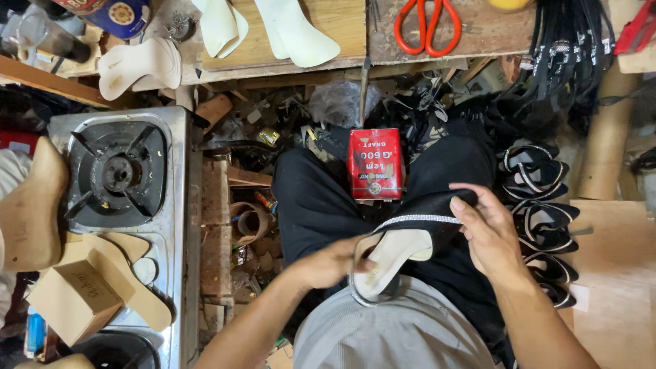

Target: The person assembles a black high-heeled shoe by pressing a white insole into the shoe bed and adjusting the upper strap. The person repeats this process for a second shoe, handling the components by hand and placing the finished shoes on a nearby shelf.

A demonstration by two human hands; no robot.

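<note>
Cluttered worktop (478,34) ahead; over my lap, my left hand (331,263) grips the sandal's (400,249) heel, right hand (488,232) pinches its black strap (427,208), which, possibly unglued, could slip crooked.

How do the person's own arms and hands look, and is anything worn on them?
Both forearms are bare to the frame edge, with no sleeves showing. The left hand and right hand wear no gloves; no ring, watch or bracelet is visible. The nails look short.
</note>
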